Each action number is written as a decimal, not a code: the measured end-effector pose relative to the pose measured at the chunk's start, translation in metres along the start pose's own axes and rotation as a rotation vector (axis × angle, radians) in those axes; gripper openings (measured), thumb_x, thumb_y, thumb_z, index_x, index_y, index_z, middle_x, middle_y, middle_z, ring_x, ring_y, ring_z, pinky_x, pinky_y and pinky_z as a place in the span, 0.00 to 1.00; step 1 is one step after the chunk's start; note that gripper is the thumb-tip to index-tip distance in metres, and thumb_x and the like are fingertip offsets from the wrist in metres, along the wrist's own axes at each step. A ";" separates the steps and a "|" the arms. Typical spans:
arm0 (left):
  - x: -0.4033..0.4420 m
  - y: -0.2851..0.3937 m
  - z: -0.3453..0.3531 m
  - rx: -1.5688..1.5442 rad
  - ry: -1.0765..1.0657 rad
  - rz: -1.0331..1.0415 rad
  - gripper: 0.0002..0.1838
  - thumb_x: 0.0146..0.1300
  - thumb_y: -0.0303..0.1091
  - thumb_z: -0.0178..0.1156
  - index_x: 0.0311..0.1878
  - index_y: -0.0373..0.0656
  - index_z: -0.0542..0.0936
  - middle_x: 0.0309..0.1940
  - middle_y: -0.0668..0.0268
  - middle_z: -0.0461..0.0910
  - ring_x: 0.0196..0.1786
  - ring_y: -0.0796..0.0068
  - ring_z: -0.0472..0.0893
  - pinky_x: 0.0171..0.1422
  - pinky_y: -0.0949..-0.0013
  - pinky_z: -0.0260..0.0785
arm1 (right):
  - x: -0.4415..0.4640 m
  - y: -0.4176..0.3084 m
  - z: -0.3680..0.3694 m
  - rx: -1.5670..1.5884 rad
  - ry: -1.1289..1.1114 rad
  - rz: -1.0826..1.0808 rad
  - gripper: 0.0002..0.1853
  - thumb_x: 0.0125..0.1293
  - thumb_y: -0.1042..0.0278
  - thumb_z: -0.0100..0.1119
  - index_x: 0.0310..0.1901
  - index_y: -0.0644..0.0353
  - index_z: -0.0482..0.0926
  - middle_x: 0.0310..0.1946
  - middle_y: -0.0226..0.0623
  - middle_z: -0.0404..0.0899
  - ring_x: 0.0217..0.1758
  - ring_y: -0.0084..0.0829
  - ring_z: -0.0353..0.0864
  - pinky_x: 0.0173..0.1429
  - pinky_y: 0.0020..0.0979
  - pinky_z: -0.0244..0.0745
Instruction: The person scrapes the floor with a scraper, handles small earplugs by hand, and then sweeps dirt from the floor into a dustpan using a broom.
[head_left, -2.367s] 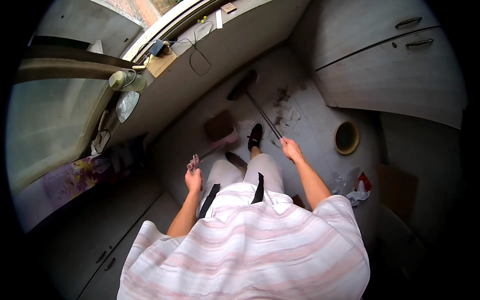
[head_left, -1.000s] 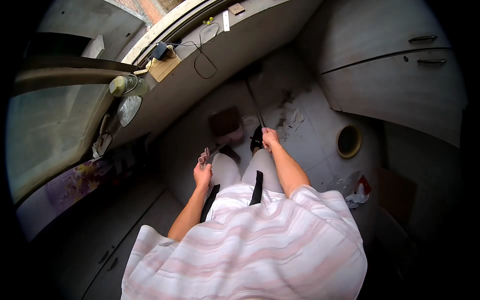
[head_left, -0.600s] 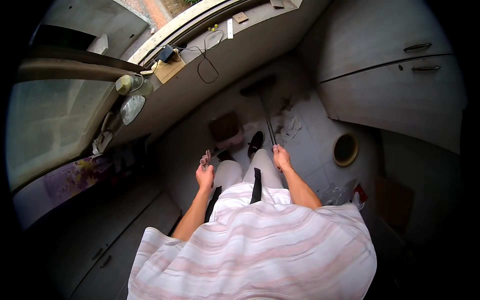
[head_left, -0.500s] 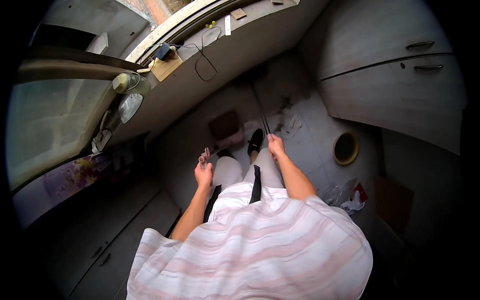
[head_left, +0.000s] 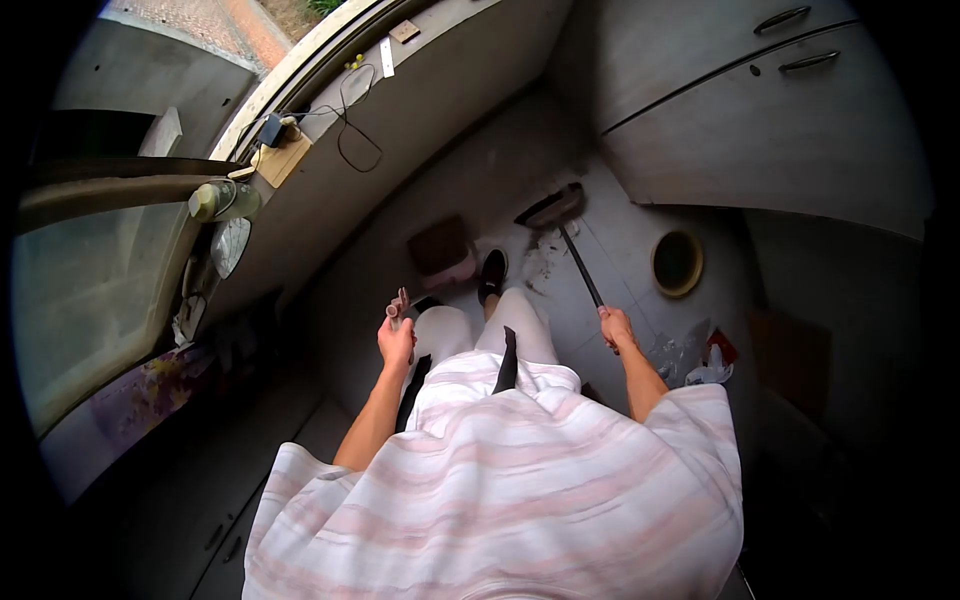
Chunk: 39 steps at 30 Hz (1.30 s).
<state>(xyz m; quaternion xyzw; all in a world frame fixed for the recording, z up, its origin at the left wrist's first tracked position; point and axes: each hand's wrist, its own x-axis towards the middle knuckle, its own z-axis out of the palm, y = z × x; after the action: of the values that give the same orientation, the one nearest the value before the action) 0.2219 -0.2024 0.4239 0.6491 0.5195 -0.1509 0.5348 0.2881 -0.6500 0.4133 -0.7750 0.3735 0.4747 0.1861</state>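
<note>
My right hand [head_left: 617,328] is wrapped round the dark handle of a broom [head_left: 580,262]. The broom's wide head rests on the tiled floor ahead, beside scattered dirt [head_left: 541,262]. In my left hand [head_left: 397,340] is the upper end of a pinkish dustpan handle. The dustpan [head_left: 458,272], pink at its near edge and dark inside, lies on the floor in front of my left leg. Part of its handle is hidden by my hand and leg. Broom head and dustpan are apart, with my dark shoe [head_left: 492,272] close to the dustpan.
A round yellow-rimmed container [head_left: 678,264] and plastic bags [head_left: 708,368] stand to the right. Pale cabinets [head_left: 720,110] rise at the far right. On the left, a window ledge carries a bottle [head_left: 225,200], a cable [head_left: 345,130] and a wooden piece [head_left: 283,160].
My right hand has moved right and nearer to me, and the broom head has swung into clear view. My left hand still holds the dustpan handle. The view has shifted slightly.
</note>
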 end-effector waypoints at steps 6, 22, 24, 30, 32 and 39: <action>0.008 -0.003 0.009 0.003 -0.010 -0.028 0.06 0.54 0.29 0.56 0.35 0.39 0.75 0.18 0.68 0.73 0.18 0.78 0.73 0.23 0.72 0.66 | -0.028 -0.024 0.014 0.071 0.045 -0.225 0.23 0.70 0.44 0.43 0.63 0.37 0.69 0.13 0.34 0.70 0.11 0.27 0.67 0.14 0.33 0.61; -0.022 -0.011 -0.028 -0.096 0.057 -0.072 0.03 0.52 0.28 0.56 0.29 0.41 0.73 0.18 0.70 0.71 0.18 0.79 0.71 0.22 0.74 0.63 | 0.016 0.059 0.015 -0.044 0.010 0.079 0.22 0.68 0.43 0.46 0.60 0.37 0.74 0.19 0.38 0.76 0.13 0.30 0.72 0.20 0.35 0.68; -0.020 -0.025 -0.031 -0.113 0.077 -0.063 0.03 0.52 0.28 0.56 0.29 0.41 0.73 0.18 0.70 0.71 0.17 0.80 0.71 0.21 0.74 0.63 | -0.011 0.050 -0.006 -0.064 0.023 0.078 0.22 0.69 0.44 0.46 0.60 0.38 0.74 0.19 0.37 0.75 0.14 0.30 0.72 0.20 0.35 0.68; -0.030 -0.057 -0.051 -0.189 0.173 -0.094 0.04 0.52 0.28 0.56 0.31 0.41 0.73 0.18 0.70 0.71 0.18 0.80 0.71 0.22 0.74 0.64 | -0.011 0.100 0.036 -0.190 0.203 -0.405 0.25 0.70 0.47 0.44 0.62 0.49 0.70 0.26 0.47 0.81 0.19 0.37 0.78 0.27 0.36 0.73; -0.039 -0.071 -0.060 -0.200 0.205 -0.113 0.04 0.53 0.28 0.56 0.32 0.41 0.73 0.19 0.69 0.71 0.19 0.79 0.71 0.23 0.74 0.65 | 0.047 0.122 0.095 -0.188 0.250 -0.441 0.23 0.70 0.48 0.44 0.60 0.50 0.73 0.24 0.47 0.80 0.17 0.36 0.77 0.24 0.36 0.72; -0.063 -0.125 -0.100 -0.277 0.249 -0.043 0.06 0.53 0.28 0.56 0.35 0.40 0.74 0.19 0.69 0.72 0.17 0.80 0.71 0.21 0.75 0.65 | -0.024 -0.029 0.119 0.197 -0.129 -0.111 0.20 0.71 0.49 0.44 0.40 0.57 0.78 0.15 0.37 0.72 0.10 0.28 0.69 0.12 0.33 0.61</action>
<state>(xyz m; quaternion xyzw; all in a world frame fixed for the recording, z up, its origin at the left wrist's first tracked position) 0.0550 -0.1634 0.4422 0.5717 0.6112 -0.0079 0.5473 0.2323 -0.5451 0.3751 -0.7403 0.3621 0.4735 0.3109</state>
